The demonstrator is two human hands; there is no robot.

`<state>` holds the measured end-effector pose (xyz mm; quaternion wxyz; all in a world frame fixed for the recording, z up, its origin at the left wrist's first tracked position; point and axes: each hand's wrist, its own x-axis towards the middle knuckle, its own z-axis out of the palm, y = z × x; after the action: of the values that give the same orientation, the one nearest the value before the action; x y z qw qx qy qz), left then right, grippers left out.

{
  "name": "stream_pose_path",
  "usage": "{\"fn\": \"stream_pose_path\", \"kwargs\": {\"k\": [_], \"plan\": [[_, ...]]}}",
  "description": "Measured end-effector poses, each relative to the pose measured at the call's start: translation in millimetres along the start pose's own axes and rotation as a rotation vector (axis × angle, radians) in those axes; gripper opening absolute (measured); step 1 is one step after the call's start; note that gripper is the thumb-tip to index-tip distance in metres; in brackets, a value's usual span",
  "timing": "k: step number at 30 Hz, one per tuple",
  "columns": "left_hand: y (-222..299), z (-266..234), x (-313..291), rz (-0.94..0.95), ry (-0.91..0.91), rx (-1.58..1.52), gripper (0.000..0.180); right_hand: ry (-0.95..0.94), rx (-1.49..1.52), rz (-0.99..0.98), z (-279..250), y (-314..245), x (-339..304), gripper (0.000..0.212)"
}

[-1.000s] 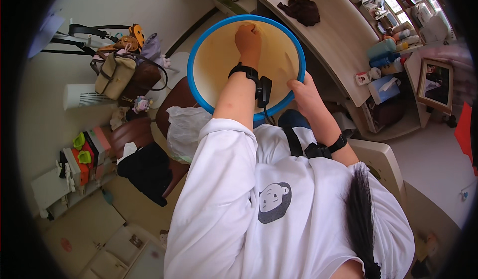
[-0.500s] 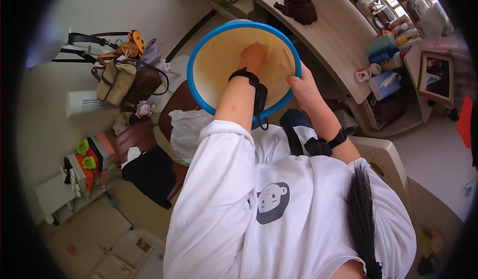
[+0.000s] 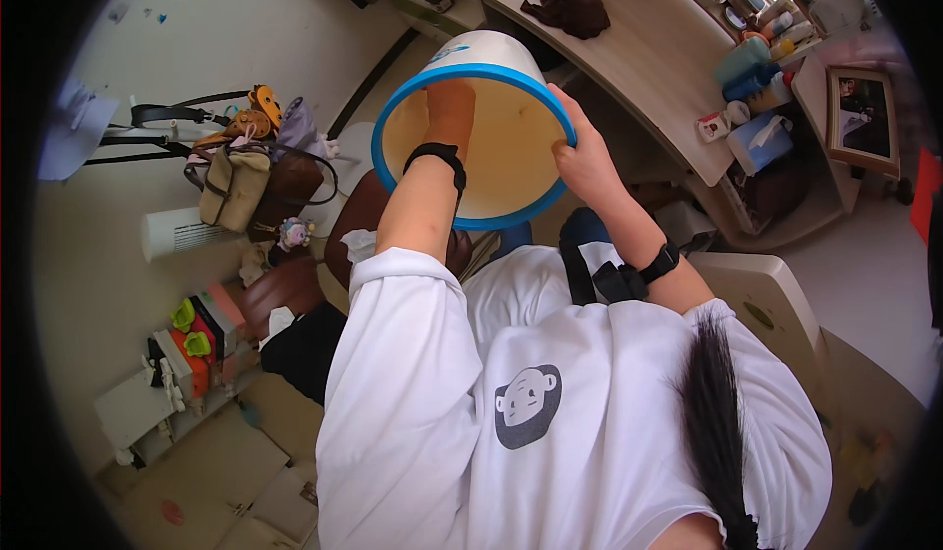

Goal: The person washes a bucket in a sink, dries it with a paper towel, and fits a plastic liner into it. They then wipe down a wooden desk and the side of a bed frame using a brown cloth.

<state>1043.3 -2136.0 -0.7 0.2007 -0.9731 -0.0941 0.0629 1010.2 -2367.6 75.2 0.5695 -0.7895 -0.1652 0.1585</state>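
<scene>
Bin [image 3: 516, 157], pale with a blue rim, held up just left of the desk [image 3: 629, 54], mouth tipped toward the wearer. Right hand [image 3: 589, 157] has the rim on the desk side: thumb over the lip, fingers behind the outer wall, closed on it. Left hand [image 3: 450, 108] is inside, on the side away from the desk; fingers hidden, can't tell how open or whether they hold anything.

Handling guess: thin plastic, light, fairly stiff, not fragile. Rim looks stiffest; wall may flex under a push, smooth sides could slip if damp. Best hold: rim on the desk side, as now, or straight across from it.

Versus half a second ago: bin tipped further, so more outer wall and a blue print [image 3: 449, 54] show. Left hand shifted away from the desk. Its sleeve [image 3: 393, 373] now covers most of the white plastic bag [image 3: 360, 246]. Right-hand grip unchanged.
</scene>
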Motion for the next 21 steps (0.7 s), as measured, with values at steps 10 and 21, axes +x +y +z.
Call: {"fn": "stream_pose_path", "kwargs": {"k": [10,21], "plan": [[19,30,-44,0.102,-0.243,-0.26,0.015,0.015,0.208,-0.009,5,7,-7,0.058],[10,1,-37,0.121,0.09,0.183,0.013,0.079,0.144,0.053,-6,7,-2,0.065]]}}
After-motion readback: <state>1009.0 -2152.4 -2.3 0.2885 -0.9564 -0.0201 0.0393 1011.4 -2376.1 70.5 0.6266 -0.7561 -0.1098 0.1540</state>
